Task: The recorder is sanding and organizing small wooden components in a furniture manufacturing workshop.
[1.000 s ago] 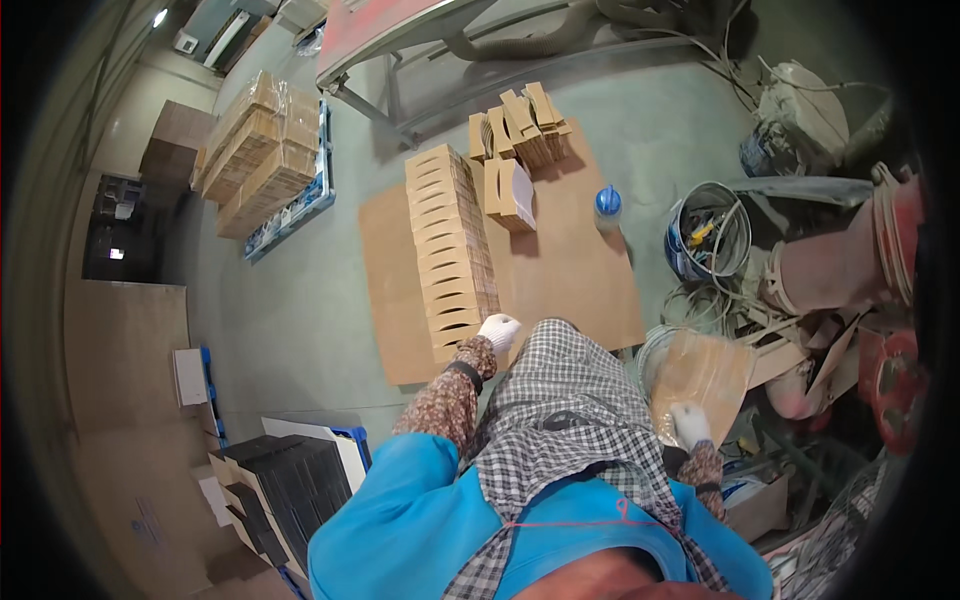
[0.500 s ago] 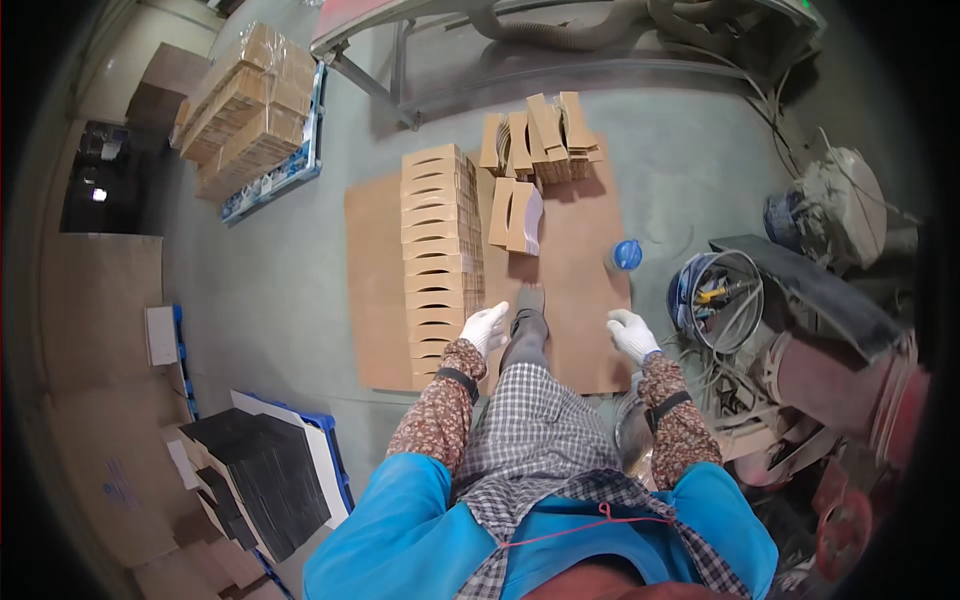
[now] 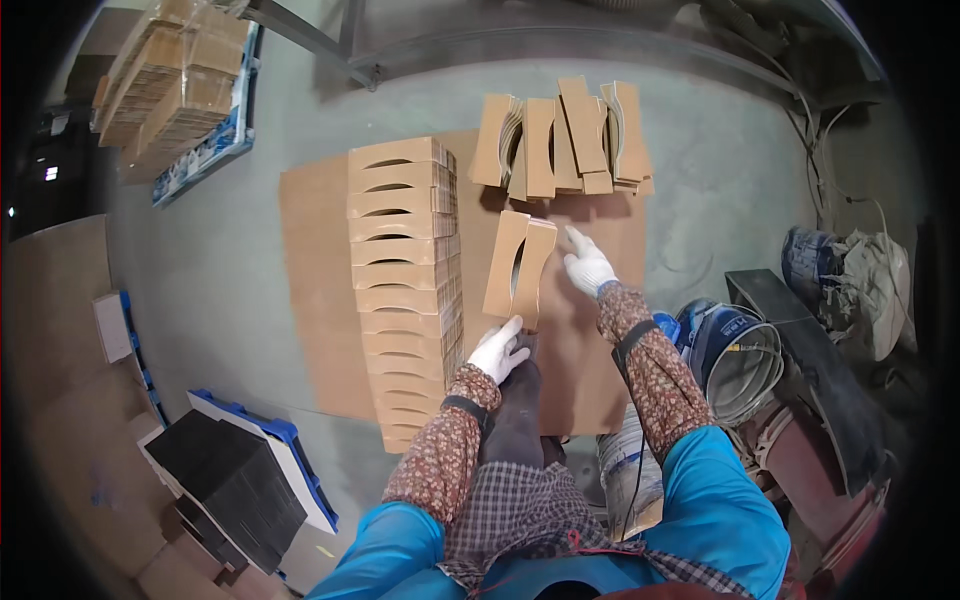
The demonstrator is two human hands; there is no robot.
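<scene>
A small set of tan cardboard pieces with curved edges [image 3: 508, 262] lies in front of me on a cardboard sheet [image 3: 320, 270]. White-gloved, my left hand [image 3: 498, 350] is at the lower end of these pieces, its fingers apart; whether it touches them I cannot tell. My right hand [image 3: 588, 262], gloved likewise, is just beyond their right side with fingers stretched out and nothing held. To the left runs a long row of cardboard pieces with curved cutouts [image 3: 400, 275]. Farther off, more curved cardboard pieces [image 3: 540, 145] stand in a loose, leaning group.
At the right are a blue bucket [image 3: 730, 350], a dark board [image 3: 810, 370] and a red machine part [image 3: 820, 410]. A wrapped pallet load [image 3: 180, 90] stands far left, a black stack [image 3: 225, 480] near left. A metal frame [image 3: 600, 45] spans the back.
Both hands have reached forward from above my lap to the small set of cardboard pieces. The view has shifted forward as I lean in, and those pieces appear larger.
</scene>
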